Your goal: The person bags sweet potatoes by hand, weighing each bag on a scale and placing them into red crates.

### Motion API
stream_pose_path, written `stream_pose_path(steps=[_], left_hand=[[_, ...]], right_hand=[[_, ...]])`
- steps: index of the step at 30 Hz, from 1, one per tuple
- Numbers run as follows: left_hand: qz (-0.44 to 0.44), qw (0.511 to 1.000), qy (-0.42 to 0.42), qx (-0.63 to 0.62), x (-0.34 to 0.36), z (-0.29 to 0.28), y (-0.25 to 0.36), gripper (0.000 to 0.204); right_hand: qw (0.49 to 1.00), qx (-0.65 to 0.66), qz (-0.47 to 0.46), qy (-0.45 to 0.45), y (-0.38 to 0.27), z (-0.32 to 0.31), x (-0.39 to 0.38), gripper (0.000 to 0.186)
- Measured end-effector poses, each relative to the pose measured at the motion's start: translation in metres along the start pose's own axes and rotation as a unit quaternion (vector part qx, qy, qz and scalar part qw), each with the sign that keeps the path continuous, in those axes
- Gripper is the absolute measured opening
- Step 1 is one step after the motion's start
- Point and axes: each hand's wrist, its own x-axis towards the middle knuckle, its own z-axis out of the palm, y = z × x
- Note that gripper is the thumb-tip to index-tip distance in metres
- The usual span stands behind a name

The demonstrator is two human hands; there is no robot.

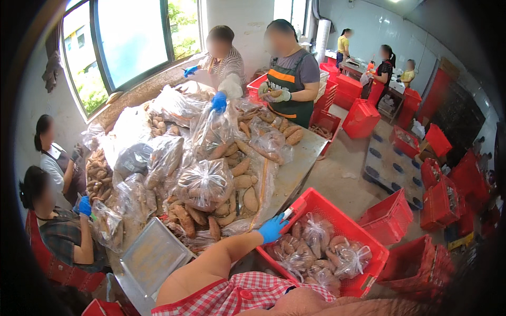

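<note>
My left hand [273,228], in a blue glove, reaches across to the near left corner of a red plastic crate [369,247]. Its fingers close over the crate's rim, beside a small white piece [288,212] that I cannot make out. Inside the crate lie several clear plastic bags of sweet potatoes [316,231], tied at the top. Part of my right arm [337,307] shows at the lower edge, but its hand is out of view. Left of the crate, a knotted clear bag [204,184] rests on loose sweet potatoes [184,218].
A metal table [303,152] carries bagged and loose sweet potatoes. A grey tray [153,258] lies at its near edge. Several people work around the table, one holding a sweet potato [275,94]. Red crates [387,216] and a pallet [392,163] stand on the floor at right.
</note>
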Motion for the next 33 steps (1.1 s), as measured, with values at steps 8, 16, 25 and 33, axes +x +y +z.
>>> stream_pose_path(steps=[8,16,25,33], left_hand=[[-0.12,0.986,0.019,-0.115,0.005,-0.013,0.015,0.087],[-0.301,0.94,-0.063,-0.145,-0.005,0.002,0.032,0.095],[-0.347,0.932,0.002,-0.102,-0.01,0.005,0.103,0.088],[0.242,0.959,-0.126,0.08,0.028,0.019,0.018,0.034]], right_hand=[[1.0,0.0,-0.014,-0.005,0.013,-0.017,0.014,0.024],[0.999,0.016,-0.051,-0.011,0.03,-0.028,0.038,0.025],[0.998,0.033,-0.055,-0.009,0.052,-0.032,0.056,0.026],[0.998,0.036,-0.039,-0.015,0.083,-0.015,0.019,0.027]])
